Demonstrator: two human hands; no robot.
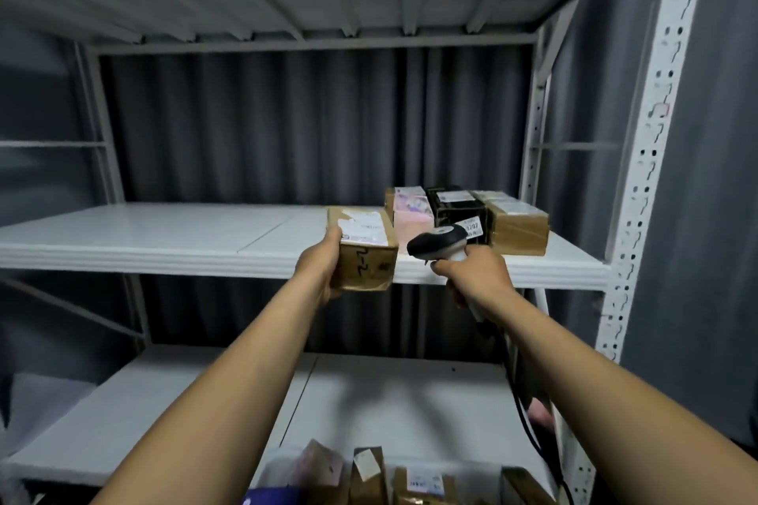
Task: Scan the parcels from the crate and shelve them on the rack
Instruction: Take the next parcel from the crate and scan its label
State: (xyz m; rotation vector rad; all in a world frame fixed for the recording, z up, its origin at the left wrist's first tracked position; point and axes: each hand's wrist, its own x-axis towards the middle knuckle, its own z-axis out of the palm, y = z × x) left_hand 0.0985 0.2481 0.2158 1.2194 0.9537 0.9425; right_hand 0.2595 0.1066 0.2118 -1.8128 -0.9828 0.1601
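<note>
At the front edge of the rack's (652,160) middle shelf (164,234), the left hand (318,271) holds a small brown cardboard parcel (363,248). Its thumb lies at the top corner and its fingers curl round the left side. The parcel's far end sits over the shelf and its near end overhangs the lip. A white label, partly scuffed, covers its top, and black handwritten marks run down the near face. Just right of it, the right hand (476,275) wraps its fingers round the pale handle of a scanner (437,244), forefinger at the trigger, dark head turned toward the parcel. Behind, a pink parcel (412,209), a black box (455,209) and a brown box (519,228) stand side by side on the shelf.
</note>
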